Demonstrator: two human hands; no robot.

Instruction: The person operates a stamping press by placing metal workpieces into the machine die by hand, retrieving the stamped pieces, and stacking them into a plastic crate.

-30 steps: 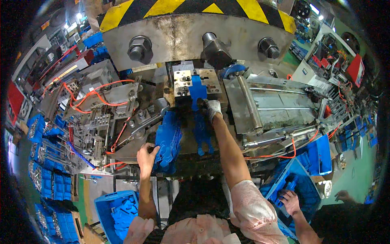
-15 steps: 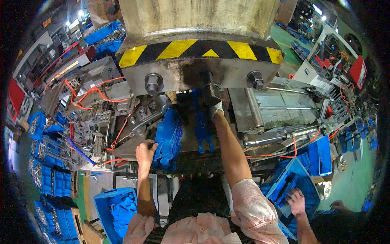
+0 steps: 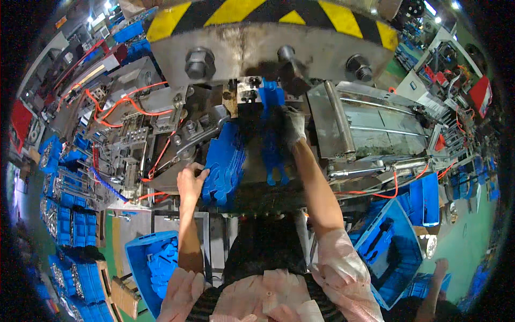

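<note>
A stack of flat blue cut-out pieces (image 3: 224,161) lies on the press bed, left of the middle. My bare left hand (image 3: 191,181) is at its left edge, thumb and forefinger pinched together at the rim of a blue piece. My right hand (image 3: 294,126) wears a pale glove and reaches under the raised press ram (image 3: 241,51). Its fingers are beside another long blue piece (image 3: 272,95), which stretches from the metal die (image 3: 249,90) toward the bed's front edge. Shadow hides the middle of that piece and most of my right fingertips.
Large bolts (image 3: 200,63) jut from the ram, below its striped bar. A blue bin (image 3: 130,257) of blue pieces stands lower left; another bin (image 3: 413,252) lower right. Orange air hoses (image 3: 140,111) cross the left side. Another person's arm (image 3: 429,292) shows lower right.
The ram has risen, uncovering the die and the blue piece's far end. My right hand shows more fully. The other person's hand has left the right bin. My left hand stays at the stack.
</note>
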